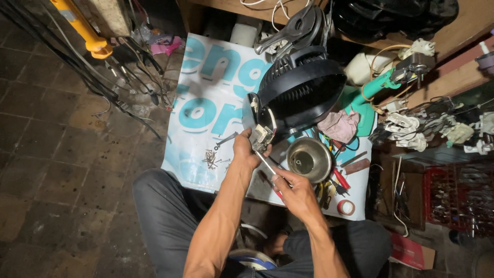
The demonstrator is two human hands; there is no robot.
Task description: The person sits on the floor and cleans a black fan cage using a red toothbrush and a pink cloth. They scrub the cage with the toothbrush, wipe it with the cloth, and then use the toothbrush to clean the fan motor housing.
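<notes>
Left hand (pixel 246 149) reaches far, fingers clamped on a small switch block (pixel 262 136) at the black fan's (pixel 301 90) near-left edge, while right hand (pixel 293 193) angles a pinched screwdriver (pixel 267 164) into it.

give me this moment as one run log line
left hand: holds switch part at black fan | right hand: screwdriver tip on part | near: metal bowl, screws

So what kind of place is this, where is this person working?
Probably a small repair workshop for household appliances, set up on the floor. A black fan lies opened on a printed sheet, loose screws and hand tools lie around it, and spare electrical parts crowd the wooden shelves.
</notes>
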